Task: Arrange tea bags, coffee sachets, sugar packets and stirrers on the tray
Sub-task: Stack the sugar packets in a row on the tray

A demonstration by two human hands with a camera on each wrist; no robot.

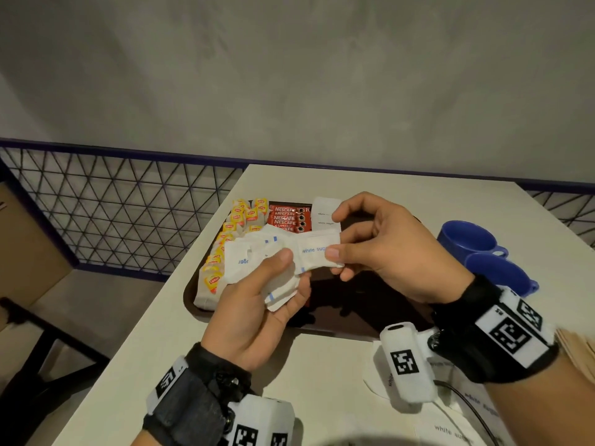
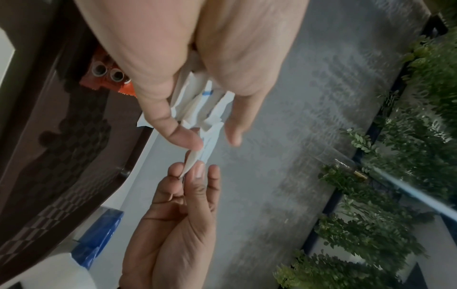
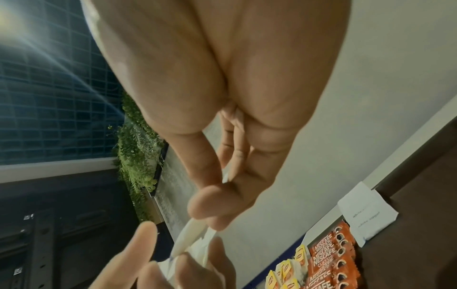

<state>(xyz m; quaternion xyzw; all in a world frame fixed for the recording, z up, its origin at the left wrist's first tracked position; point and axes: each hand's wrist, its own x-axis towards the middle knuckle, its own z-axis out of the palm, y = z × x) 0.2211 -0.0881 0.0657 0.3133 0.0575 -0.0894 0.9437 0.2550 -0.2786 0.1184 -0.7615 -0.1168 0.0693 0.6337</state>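
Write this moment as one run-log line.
left hand: grips sugar packet bundle | right hand: pinches one sugar packet | tray: tea bags, coffee sachets placed

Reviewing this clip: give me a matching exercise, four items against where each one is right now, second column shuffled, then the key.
Items:
1. tea bags
2. coffee sachets
3. sugar packet stack
4. mugs

Places:
A. on the table, right of the tray
B. held in the left hand
C. along the tray's left edge
D. at the tray's far side, right of the tea bags

Pairs: 1-C, 2-D, 3-B, 4-A
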